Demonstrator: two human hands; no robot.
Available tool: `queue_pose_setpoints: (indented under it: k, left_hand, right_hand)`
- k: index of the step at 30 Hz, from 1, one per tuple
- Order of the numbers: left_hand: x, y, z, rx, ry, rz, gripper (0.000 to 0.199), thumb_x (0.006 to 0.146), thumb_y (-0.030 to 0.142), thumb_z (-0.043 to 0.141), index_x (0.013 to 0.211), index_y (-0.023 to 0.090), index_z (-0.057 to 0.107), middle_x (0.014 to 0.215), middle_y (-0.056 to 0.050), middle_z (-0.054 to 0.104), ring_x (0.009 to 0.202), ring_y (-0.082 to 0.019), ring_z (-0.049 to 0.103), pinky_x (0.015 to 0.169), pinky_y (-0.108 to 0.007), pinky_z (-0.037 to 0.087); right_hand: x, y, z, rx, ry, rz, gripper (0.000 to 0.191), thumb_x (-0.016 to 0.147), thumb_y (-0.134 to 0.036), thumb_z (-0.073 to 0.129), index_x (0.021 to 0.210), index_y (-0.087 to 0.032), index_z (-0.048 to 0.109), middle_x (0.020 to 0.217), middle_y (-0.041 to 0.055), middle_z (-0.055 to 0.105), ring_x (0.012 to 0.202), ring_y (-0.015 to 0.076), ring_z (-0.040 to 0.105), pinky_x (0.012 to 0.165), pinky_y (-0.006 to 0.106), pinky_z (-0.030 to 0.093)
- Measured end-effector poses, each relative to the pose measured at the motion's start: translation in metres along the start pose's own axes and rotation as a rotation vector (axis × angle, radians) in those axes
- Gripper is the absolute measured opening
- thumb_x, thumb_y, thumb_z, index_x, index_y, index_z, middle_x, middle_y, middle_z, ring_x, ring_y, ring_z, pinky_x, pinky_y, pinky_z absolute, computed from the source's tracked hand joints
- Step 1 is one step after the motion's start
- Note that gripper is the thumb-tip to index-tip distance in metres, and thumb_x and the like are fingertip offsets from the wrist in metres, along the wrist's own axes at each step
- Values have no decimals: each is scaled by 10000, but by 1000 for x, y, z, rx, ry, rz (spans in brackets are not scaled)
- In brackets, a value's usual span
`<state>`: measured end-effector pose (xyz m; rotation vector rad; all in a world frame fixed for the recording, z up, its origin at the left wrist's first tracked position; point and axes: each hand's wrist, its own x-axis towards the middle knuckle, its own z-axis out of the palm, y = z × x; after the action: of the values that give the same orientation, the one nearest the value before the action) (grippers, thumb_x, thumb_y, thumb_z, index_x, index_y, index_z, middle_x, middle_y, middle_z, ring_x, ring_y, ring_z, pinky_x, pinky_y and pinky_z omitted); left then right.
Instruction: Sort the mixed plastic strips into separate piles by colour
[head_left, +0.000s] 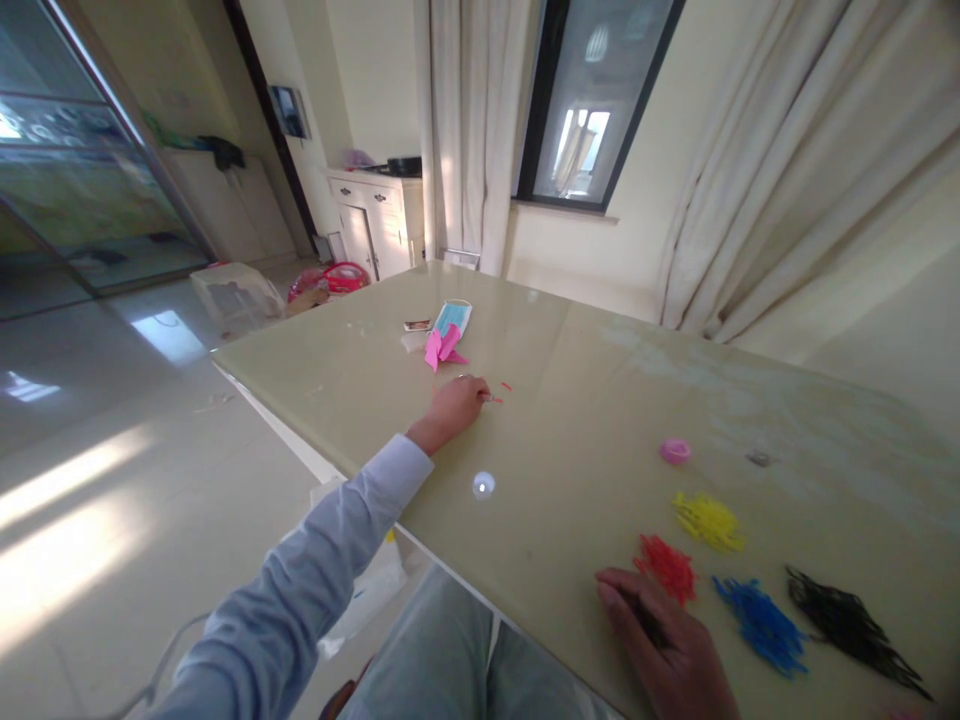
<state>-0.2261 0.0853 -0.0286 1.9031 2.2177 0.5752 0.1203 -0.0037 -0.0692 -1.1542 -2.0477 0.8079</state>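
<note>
My left hand [459,402] reaches far across the table, fingers pinched together at the tips. A thin red strip [497,401] sticks out at its fingertips, and a second short red strip [507,386] lies just beyond. Near the front edge, my right hand [664,640] rests with its fingers curled beside a pile of red strips [667,568]; whatever its fingers hold, if anything, is hidden. Around that hand are a yellow pile [709,522], a blue pile [761,625] and a black pile [855,625] of similar thin pieces.
A small clear round item [484,486] sits between my hands. Behind the left hand lie pink paper pieces [444,347] and a blue face mask [453,318]. A pink ring-shaped object [675,451] and a small clear object [759,457] are on the right of the table [585,400].
</note>
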Motion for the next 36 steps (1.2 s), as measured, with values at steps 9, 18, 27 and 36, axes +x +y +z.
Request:
queue_pose_setpoints:
  k: [9,18,27,36]
  left_hand:
    - [-65,47,-17,-1038,-18,-130,346,719,446,735,883,142,736,565,26,586,473,-78,471,468,-211,359]
    - [-94,123,-14,-1504,-332,-118,288,658,325,846,869,156,747,708,3,665,477,-22,418,454,-182,283]
    - [-110,193,7,-1673,-757,-123,251,656,298,845,823,139,744,576,30,590,457,-20,407,445,-174,276]
    - [-102,240,19,-1164,-687,163,243,706,328,750,857,138,745,606,12,626,498,-66,472,482,-195,357]
  right_hand:
    - [-1,-11,2,39,15,38,272,877,-465,602,853,-237,748,799,57,769,679,212,726,615,278,589]
    - [-1,-17,2,42,-22,23,234,927,-352,542,907,-203,721,808,48,742,689,172,657,631,263,490]
    - [-4,-7,14,96,11,24,149,892,-226,555,752,-196,597,625,-22,585,556,122,498,537,234,357]
    - [-2,-12,17,-1,82,74,242,836,-199,595,1067,-174,660,1033,90,725,958,238,655,812,319,505]
